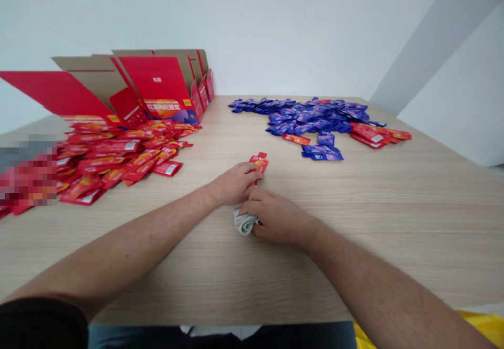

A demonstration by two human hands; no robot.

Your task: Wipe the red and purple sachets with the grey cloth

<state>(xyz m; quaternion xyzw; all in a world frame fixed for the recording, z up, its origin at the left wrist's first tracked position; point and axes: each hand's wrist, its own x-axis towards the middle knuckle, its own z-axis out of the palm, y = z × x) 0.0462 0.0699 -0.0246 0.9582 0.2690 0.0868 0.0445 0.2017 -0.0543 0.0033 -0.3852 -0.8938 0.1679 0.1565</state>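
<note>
At frame centre, left hand pinches one red sachet; right hand curls closed over one grey cloth.

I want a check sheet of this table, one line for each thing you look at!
Surface: light wooden table.
Job's things: one red packet, a grey cloth near it.
Clutter: red packet pile, blue packet pile with some red ones, open red boxes.
Hands: left hand pinches the red packet; right hand grips the grey cloth.
Cables: nothing seen.
Surroundings: white wall; something yellow below the table edge.
</note>
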